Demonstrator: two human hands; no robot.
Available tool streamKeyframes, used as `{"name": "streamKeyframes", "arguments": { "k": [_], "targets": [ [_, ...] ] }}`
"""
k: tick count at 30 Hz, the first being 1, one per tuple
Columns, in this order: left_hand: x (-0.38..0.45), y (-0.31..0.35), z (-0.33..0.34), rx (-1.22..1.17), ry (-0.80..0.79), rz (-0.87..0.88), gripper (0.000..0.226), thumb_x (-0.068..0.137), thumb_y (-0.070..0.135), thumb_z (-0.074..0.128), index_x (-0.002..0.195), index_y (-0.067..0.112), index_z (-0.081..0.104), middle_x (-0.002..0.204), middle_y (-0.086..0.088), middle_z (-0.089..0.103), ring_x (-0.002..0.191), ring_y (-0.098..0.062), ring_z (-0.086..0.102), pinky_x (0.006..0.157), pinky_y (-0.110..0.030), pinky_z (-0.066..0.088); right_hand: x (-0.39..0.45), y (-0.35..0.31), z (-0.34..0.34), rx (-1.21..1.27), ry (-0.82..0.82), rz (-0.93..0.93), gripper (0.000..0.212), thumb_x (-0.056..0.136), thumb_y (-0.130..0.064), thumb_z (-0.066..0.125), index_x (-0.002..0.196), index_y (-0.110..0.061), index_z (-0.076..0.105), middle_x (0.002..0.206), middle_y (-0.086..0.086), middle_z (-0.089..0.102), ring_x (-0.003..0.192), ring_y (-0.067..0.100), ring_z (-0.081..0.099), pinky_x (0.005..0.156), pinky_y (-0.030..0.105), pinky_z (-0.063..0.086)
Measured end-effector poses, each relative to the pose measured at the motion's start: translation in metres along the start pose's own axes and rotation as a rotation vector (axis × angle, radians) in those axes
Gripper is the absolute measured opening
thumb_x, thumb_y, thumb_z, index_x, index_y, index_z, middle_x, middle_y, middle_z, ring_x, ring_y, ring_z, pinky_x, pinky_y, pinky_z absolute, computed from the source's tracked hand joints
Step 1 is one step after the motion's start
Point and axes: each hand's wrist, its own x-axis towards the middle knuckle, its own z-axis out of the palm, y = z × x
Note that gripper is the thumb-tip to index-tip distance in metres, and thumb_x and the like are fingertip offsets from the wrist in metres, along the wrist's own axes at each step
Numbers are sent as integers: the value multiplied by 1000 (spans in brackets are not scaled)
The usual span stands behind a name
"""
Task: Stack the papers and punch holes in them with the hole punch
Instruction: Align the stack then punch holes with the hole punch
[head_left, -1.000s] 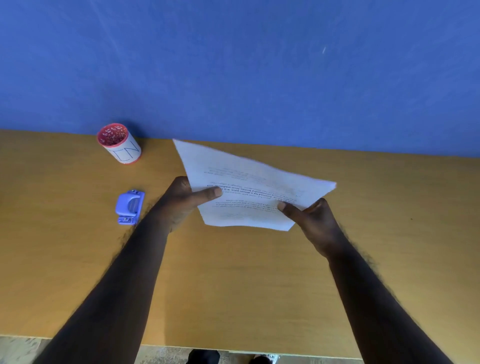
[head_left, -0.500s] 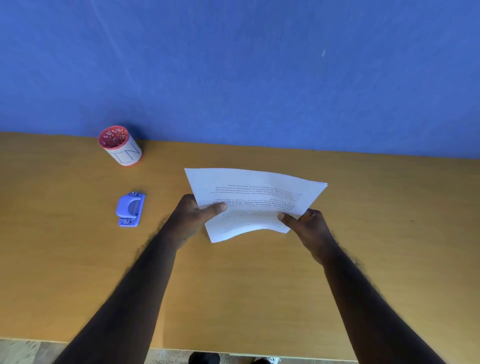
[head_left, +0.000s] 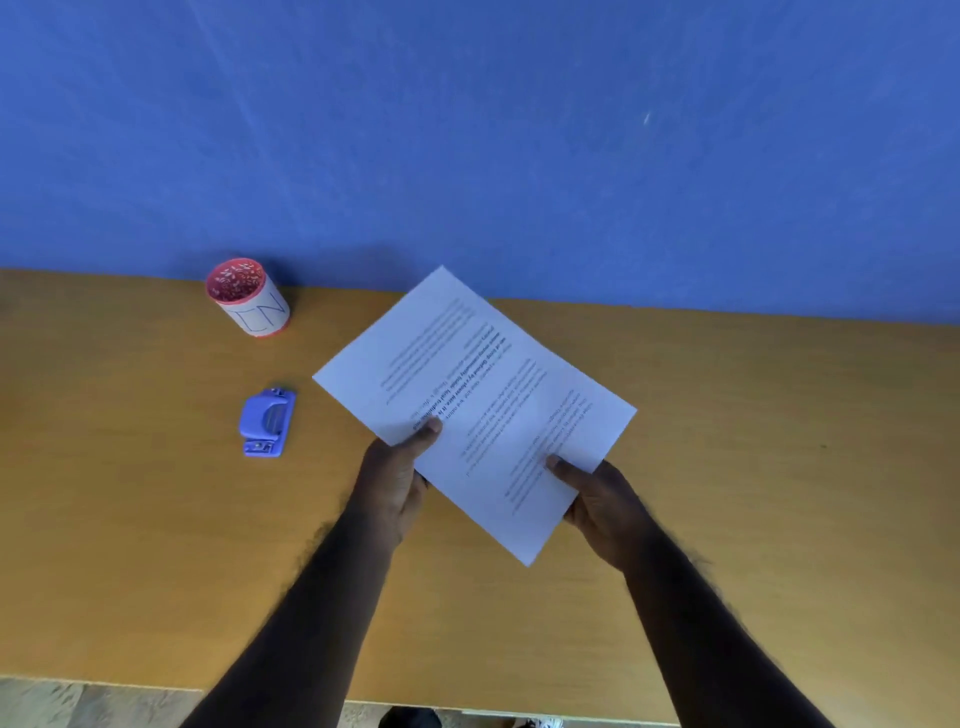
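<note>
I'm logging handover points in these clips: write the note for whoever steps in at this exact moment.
Left hand: gripping the papers at their near-left edge, thumb on top.
Right hand: gripping the same papers at the near-right edge.
Papers: gathered in one bundle, held above the table, turned diagonally.
Hole punch: on the table left of the hands, untouched; red cup behind it.
Done: papers gathered.
Left: square the edges, feed them into the punch, press.

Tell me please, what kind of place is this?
Probably an office or study desk: a wooden table against a blue wall, with a hole punch, printed papers and a red-rimmed cup.
</note>
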Motion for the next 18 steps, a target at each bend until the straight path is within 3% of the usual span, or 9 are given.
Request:
{"name": "streamKeyframes", "arguments": {
  "k": [4, 7, 9, 11, 14, 18],
  "targets": [
    [8, 19, -19, -6, 1, -11, 20, 92, 12, 60, 110, 19, 66, 94, 6, 78, 85, -12, 73, 64, -26, 57, -2, -10, -8, -110, 52, -70, 26, 97, -12, 61, 122, -13, 67, 124, 9, 74, 118, 33, 67, 93, 53, 56],
    [15, 52, -38, 70, -28, 19, 20, 99, 14, 49, 109, 17, 65, 84, 7, 77, 70, -7, 71, 54, -19, 54, -5, -26, -16, -196, 85, -80, 24, 95, -10, 64, 118, -11, 70, 119, 7, 77, 115, 33, 70, 86, 45, 60],
    [18, 70, -46, 202, -100, 35, 28, 99, 11, 47, 101, 17, 75, 87, 6, 78, 71, -5, 72, 58, -17, 55, -8, -37, -19, -240, 90, -106, 23, 95, -8, 64, 118, -8, 70, 117, 8, 77, 112, 34, 70, 85, 44, 61],
    [19, 84, -48, 325, -153, 33, 34, 98, 6, 50, 87, 18, 80, 86, 5, 79, 74, -6, 74, 62, -20, 58, -10, -46, -20, -266, 90, -136, 24, 95, -7, 64, 118, -7, 70, 119, 11, 76, 113, 36, 70, 92, 53, 58],
    [21, 97, -45, 491, -213, 61, 17, 93, 4, 56, 98, 10, 72, 86, 2, 80, 76, -9, 74, 61, -22, 57, -11, -57, -21, -285, 80, -191, 24, 94, -9, 66, 116, -12, 71, 121, 11, 75, 114, 34, 70, 100, 61, 52],
    [20, 101, -48, 525, -268, 133, 25, 75, 19, 75, 99, 14, 78, 105, -2, 78, 94, -16, 75, 72, -26, 60, -12, -64, -20, -305, 47, -289, 29, 91, -5, 68, 119, -11, 71, 125, 9, 74, 118, 30, 69, 101, 52, 52]
  ]
}}
